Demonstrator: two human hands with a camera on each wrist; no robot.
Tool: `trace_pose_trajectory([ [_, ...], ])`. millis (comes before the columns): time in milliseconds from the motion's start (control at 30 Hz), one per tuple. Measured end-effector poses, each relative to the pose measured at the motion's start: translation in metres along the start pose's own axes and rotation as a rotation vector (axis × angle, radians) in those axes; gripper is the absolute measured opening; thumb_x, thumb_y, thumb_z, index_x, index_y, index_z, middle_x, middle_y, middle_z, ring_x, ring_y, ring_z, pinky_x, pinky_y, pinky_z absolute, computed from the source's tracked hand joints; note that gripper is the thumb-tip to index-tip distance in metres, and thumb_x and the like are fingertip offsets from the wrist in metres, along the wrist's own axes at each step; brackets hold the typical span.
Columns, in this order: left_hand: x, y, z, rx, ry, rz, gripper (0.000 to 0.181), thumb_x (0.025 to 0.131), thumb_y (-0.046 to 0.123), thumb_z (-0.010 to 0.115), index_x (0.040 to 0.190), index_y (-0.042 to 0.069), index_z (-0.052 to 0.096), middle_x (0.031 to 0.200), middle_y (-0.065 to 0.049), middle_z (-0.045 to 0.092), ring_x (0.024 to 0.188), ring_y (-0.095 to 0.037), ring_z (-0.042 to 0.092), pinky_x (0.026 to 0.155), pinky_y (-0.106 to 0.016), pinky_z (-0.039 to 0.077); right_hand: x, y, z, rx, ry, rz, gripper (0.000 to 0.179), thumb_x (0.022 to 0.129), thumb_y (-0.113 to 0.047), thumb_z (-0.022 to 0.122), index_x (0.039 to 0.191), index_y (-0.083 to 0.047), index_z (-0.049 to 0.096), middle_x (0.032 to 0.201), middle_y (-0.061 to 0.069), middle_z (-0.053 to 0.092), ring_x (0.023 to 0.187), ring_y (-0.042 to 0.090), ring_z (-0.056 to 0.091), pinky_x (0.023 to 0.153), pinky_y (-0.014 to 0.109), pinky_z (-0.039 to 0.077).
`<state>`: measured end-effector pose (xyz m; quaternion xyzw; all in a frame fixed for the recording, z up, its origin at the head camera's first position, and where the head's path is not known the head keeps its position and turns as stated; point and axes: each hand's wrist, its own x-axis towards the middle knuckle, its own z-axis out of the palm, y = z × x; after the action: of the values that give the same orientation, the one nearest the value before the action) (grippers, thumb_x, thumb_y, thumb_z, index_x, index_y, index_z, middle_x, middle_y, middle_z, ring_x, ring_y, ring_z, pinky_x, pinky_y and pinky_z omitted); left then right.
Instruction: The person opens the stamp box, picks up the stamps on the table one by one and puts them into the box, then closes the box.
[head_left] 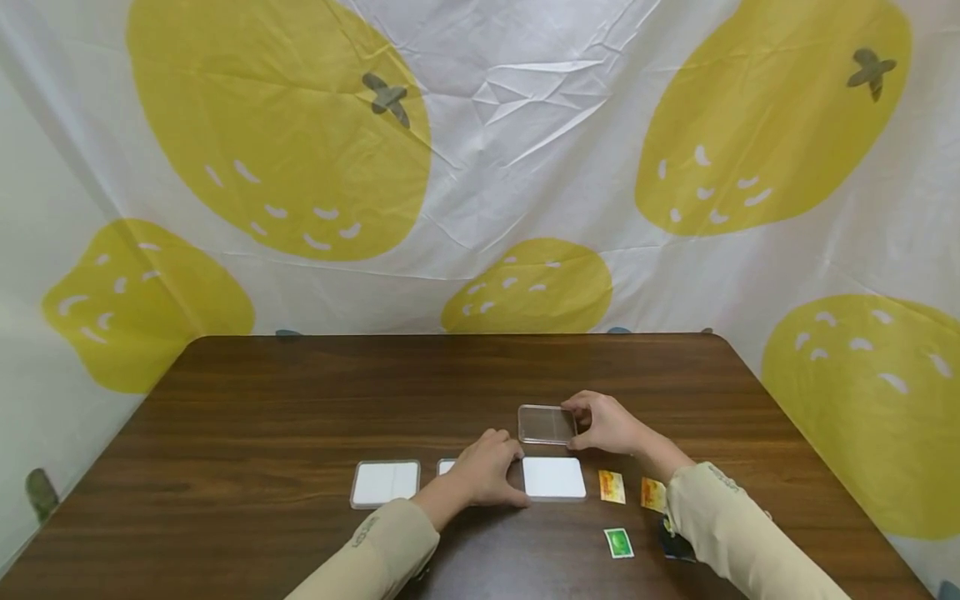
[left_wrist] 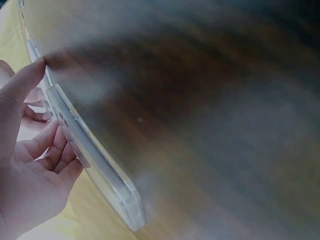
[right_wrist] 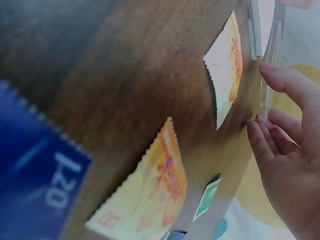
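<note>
Evidently, head view: the clear cover (head_left: 546, 425) is pinched by the right hand (head_left: 606, 423) behind the white-filled case (head_left: 553, 478), beside which the left hand (head_left: 482, 469) is spread, grip unclear. Left wrist: a clear-walled case (left_wrist: 97, 152) could be nudged by fingertips (left_wrist: 75, 167). Right wrist: stamps (right_wrist: 167, 187) might be dragged by a lowered sleeve (head_left: 738, 525).

three cases (head_left: 386, 483), one clear lid (head_left: 542, 425), two orange stamps (head_left: 612, 487)

white-faced case (head_left: 553, 478): lying flat | clear rectangular cover (head_left: 543, 425): pinched in right fingers (head_left: 579, 403), beyond case
</note>
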<state>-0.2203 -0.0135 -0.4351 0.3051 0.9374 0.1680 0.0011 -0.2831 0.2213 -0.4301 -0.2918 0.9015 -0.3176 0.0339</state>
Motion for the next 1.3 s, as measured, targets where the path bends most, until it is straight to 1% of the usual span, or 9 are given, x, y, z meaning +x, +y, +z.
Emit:
trace_pose_trajectory([
  [133, 0.0, 0.001, -0.001, -0.015, -0.005, -0.003, 0.052, 0.06, 0.043, 0.079, 0.096, 0.01, 0.063, 0.086, 0.004, 0.052, 0.084, -0.012, 0.046, 0.069, -0.021, 0.043, 0.004, 0.003, 0.002, 0.01, -0.008, 0.035, 0.054, 0.064, -0.01, 0.079, 0.11, 0.011, 0.057, 0.104, 0.018, 0.058, 0.09, 0.028, 0.057, 0.073, 0.034, 0.051],
  [300, -0.002, 0.002, -0.001, -0.027, -0.009, -0.025, 0.052, 0.06, 0.042, 0.08, 0.097, 0.009, 0.063, 0.088, 0.003, 0.053, 0.086, -0.013, 0.047, 0.071, -0.022, 0.043, 0.01, 0.004, 0.003, -0.005, -0.024, 0.022, 0.054, 0.063, -0.011, 0.08, 0.108, 0.01, 0.058, 0.103, 0.018, 0.059, 0.091, 0.028, 0.057, 0.075, 0.035, 0.05],
  [600, -0.002, 0.002, -0.001, -0.015, 0.004, -0.025, 0.052, 0.059, 0.043, 0.08, 0.096, 0.01, 0.063, 0.087, 0.003, 0.053, 0.086, -0.013, 0.047, 0.071, -0.021, 0.043, 0.015, 0.003, 0.002, -0.04, -0.054, 0.039, 0.053, 0.062, -0.007, 0.077, 0.107, 0.009, 0.057, 0.105, 0.017, 0.058, 0.095, 0.029, 0.054, 0.075, 0.035, 0.049],
  [833, -0.002, 0.003, -0.001, -0.005, -0.007, -0.043, 0.052, 0.059, 0.043, 0.079, 0.096, 0.01, 0.062, 0.088, 0.003, 0.054, 0.087, -0.013, 0.047, 0.07, -0.022, 0.044, 0.015, 0.003, 0.002, -0.016, -0.058, 0.057, 0.058, 0.061, -0.007, 0.078, 0.111, 0.01, 0.055, 0.107, 0.018, 0.057, 0.096, 0.03, 0.053, 0.076, 0.037, 0.049],
  [933, -0.002, 0.004, -0.002, 0.003, -0.012, -0.05, 0.053, 0.059, 0.044, 0.079, 0.096, 0.01, 0.062, 0.088, 0.003, 0.053, 0.087, -0.013, 0.048, 0.07, -0.022, 0.044, 0.014, 0.004, 0.002, -0.002, -0.044, 0.067, 0.06, 0.061, -0.009, 0.079, 0.113, 0.009, 0.054, 0.109, 0.018, 0.056, 0.098, 0.03, 0.053, 0.078, 0.038, 0.048],
  [1100, -0.004, 0.004, -0.003, -0.016, -0.009, -0.044, 0.056, 0.06, 0.046, 0.078, 0.099, 0.01, 0.061, 0.089, 0.003, 0.052, 0.086, -0.013, 0.047, 0.068, -0.022, 0.044, 0.011, -0.001, 0.0, -0.051, 0.019, 0.03, 0.066, 0.062, -0.018, 0.08, 0.117, 0.007, 0.053, 0.116, 0.017, 0.055, 0.108, 0.033, 0.05, 0.089, 0.045, 0.042],
  [1200, -0.009, 0.0, -0.004, -0.04, -0.001, -0.024, 0.055, 0.064, 0.047, 0.076, 0.102, 0.01, 0.061, 0.09, 0.003, 0.053, 0.086, -0.011, 0.046, 0.069, -0.022, 0.044, 0.008, -0.01, 0.0, -0.057, 0.044, 0.012, 0.07, 0.063, -0.023, 0.08, 0.12, 0.006, 0.051, 0.121, 0.017, 0.052, 0.113, 0.034, 0.048, 0.093, 0.048, 0.038],
  [1300, -0.018, -0.006, -0.008, -0.05, 0.001, 0.004, 0.053, 0.068, 0.047, 0.073, 0.105, 0.01, 0.061, 0.095, 0.003, 0.055, 0.09, -0.011, 0.049, 0.075, -0.024, 0.045, 0.005, -0.021, 0.002, -0.021, 0.047, -0.002, 0.071, 0.065, -0.025, 0.079, 0.122, 0.006, 0.05, 0.121, 0.018, 0.052, 0.109, 0.033, 0.05, 0.089, 0.047, 0.041],
])
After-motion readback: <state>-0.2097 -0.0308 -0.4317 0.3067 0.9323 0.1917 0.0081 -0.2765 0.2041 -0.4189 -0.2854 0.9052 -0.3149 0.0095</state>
